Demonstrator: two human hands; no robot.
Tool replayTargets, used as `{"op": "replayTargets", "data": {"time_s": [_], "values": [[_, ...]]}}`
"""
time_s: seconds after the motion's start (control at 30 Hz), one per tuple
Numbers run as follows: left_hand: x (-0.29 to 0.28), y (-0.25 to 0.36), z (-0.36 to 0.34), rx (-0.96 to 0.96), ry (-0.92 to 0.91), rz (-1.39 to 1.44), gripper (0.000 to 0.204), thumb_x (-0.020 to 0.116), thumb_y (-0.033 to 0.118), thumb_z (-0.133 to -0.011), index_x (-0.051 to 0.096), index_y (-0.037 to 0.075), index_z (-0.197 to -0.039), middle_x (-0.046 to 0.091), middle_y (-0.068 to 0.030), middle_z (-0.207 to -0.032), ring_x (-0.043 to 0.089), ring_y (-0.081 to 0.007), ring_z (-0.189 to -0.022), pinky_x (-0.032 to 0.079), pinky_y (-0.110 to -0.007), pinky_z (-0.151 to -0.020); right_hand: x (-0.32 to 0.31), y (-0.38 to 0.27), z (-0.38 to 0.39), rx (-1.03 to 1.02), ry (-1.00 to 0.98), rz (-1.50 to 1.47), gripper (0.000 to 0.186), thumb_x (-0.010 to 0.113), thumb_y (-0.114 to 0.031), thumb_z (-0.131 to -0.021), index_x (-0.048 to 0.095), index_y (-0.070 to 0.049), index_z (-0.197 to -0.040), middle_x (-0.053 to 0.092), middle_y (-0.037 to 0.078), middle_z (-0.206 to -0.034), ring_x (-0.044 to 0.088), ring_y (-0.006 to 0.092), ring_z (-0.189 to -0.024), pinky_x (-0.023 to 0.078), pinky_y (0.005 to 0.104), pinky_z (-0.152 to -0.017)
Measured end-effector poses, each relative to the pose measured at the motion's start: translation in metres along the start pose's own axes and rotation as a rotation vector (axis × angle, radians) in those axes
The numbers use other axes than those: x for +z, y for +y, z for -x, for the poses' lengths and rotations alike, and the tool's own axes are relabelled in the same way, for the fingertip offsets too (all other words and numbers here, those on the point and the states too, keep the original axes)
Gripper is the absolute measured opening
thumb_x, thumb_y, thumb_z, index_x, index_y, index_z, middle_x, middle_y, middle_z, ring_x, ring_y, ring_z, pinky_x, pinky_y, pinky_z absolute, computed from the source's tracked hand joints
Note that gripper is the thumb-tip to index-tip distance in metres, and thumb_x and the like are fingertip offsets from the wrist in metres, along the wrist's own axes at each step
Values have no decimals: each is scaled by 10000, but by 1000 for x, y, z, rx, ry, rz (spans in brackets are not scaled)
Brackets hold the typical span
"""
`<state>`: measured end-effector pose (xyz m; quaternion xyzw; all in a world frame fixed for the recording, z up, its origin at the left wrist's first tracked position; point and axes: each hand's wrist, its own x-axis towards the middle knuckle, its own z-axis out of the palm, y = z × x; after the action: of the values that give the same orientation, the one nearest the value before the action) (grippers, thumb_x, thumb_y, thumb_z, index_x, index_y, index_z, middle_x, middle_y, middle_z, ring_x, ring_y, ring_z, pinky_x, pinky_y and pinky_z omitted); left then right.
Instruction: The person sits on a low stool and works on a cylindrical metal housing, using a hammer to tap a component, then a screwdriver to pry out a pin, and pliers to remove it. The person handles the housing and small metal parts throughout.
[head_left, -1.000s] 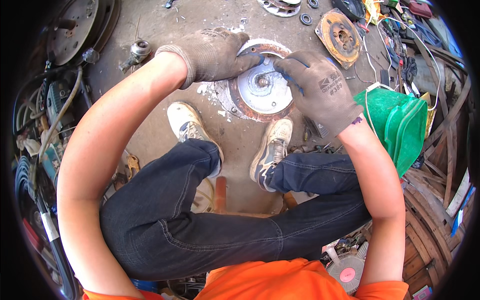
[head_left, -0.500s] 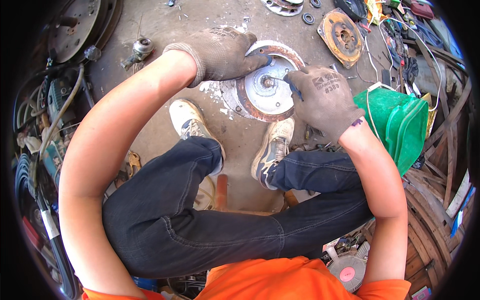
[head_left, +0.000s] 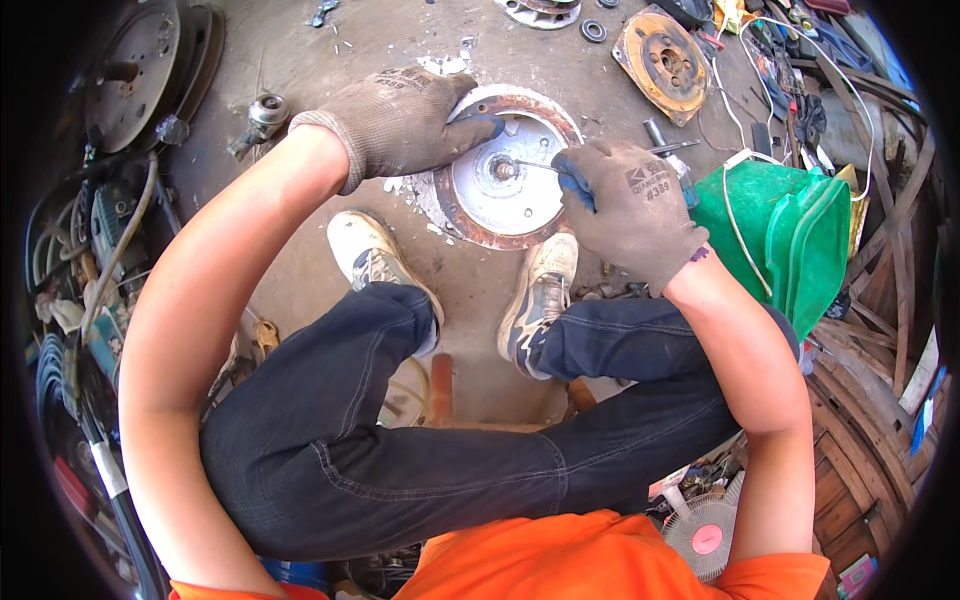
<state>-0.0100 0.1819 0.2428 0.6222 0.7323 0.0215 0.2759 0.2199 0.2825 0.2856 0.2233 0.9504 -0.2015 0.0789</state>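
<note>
A round metal plate point(head_left: 520, 205) with a rusty rim and a whitish inner dish lies on the floor ahead of my shoes. At its centre is a small hub point(head_left: 503, 169). My left hand point(head_left: 405, 125), in a brown-grey work glove, grips the plate's left side, its thumb reaching over the rim. My right hand point(head_left: 625, 190), gloved alike, is closed at the plate's right edge around a thin metal rod tool point(head_left: 537, 165). The rod's tip reaches the hub. Its handle end is hidden in my fist.
A green bucket point(head_left: 770, 235) stands right of my right hand. Beyond it lie a rusty orange disc point(head_left: 663, 62), a bearing ring point(head_left: 593, 31) and a white cable point(head_left: 718, 90). White flakes point(head_left: 445, 65) litter the floor. A metal fitting point(head_left: 266, 112) sits at left, near large discs point(head_left: 135, 75).
The view has shifted slightly, so the plate and both hands appear a little further left. My right hand sits slightly further from the hub, and more of the rod shows.
</note>
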Motion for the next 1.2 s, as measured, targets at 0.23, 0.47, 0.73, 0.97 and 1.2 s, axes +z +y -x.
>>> {"op": "replayTargets", "data": {"time_s": [0.23, 0.47, 0.73, 0.97, 1.2], "values": [[-8, 0, -3, -8, -24, 66, 618, 569, 494, -997, 569, 24, -1398, 688, -269, -1197, 667, -405, -1133, 512, -453, -1000, 2, 5, -1, 10, 4, 15, 239, 672, -188, -845, 703, -50, -1037, 708, 184, -981, 689, 383, -934, 545, 482, -841], [-4, -8, -5, -7, -29, 87, 605, 573, 484, -999, 590, 3, -1365, 684, -279, -1196, 672, -405, -1123, 512, -455, -992, 5, 1, -5, -36, 28, 77, 208, 670, -194, -845, 705, -66, -1006, 714, 173, -995, 706, 346, -961, 543, 463, -857], [-4, -4, -6, 4, -26, 97, 575, 587, 450, -996, 596, 0, -1354, 694, -289, -1155, 694, -409, -1069, 535, -460, -946, 26, 9, -19, -197, 6, 235, 185, 686, -145, -803, 712, -82, -975, 692, 143, -1003, 697, 302, -982, 537, 429, -851], [-9, -5, -8, 54, -34, 47, 581, 587, 464, -996, 598, 4, -1351, 717, -273, -1082, 706, -410, -1027, 544, -461, -924, 29, 16, -29, -239, -2, 174, 165, 676, -121, -783, 722, -74, -935, 714, 154, -978, 714, 308, -975, 541, 439, -861], [-9, -12, -10, 67, 10, 80, 547, 566, 453, -1012, 609, 7, -1328, 716, -272, -1069, 709, -408, -1008, 543, -469, -911, 12, 15, -29, -182, -13, 165, 177, 678, -133, -794, 729, -93, -959, 717, 152, -1002, 714, 312, -989, 543, 448, -888]]}}
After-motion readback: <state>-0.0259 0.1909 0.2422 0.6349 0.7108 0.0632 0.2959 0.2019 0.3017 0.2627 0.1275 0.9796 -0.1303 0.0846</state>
